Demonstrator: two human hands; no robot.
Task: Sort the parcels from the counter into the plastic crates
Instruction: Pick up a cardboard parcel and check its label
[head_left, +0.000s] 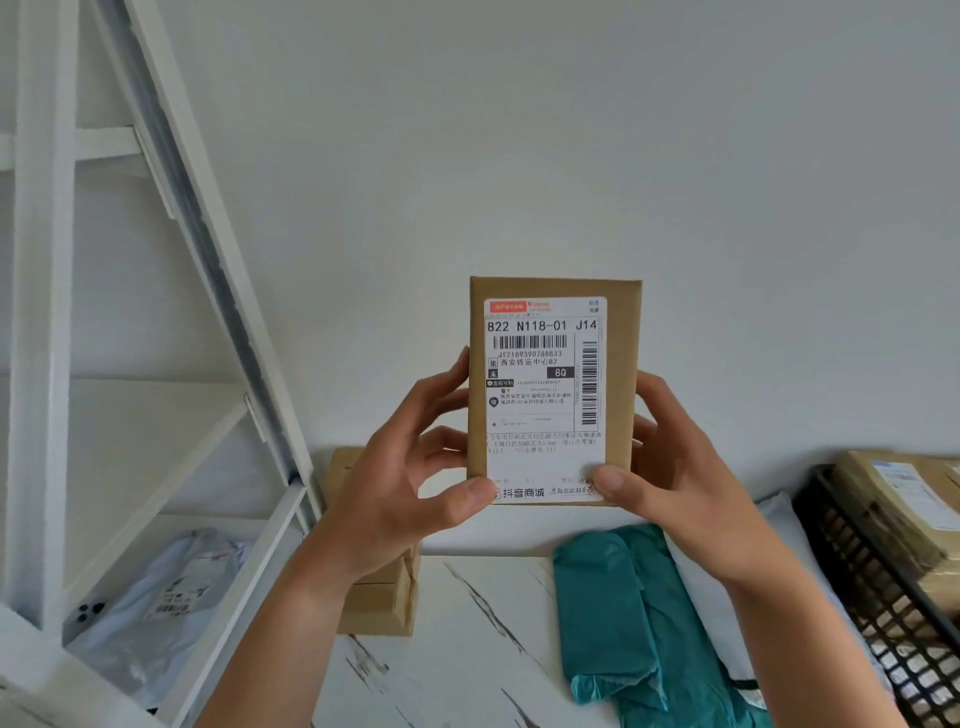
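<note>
Both hands are raised close to the camera, the left hand (410, 467) and the right hand (680, 467) each gripping a side of a small brown parcel (553, 389), thumbs on its lower front. It is held upright above the desk (467, 623), label towards the viewer, and is in no crate. Sorting looks partly done: the black crate (883, 597) at the right holds cardboard parcels (893, 509), while a teal bag (623, 613), a white bag (779, 525) and a brown box (379, 603) wait on the desk.
</note>
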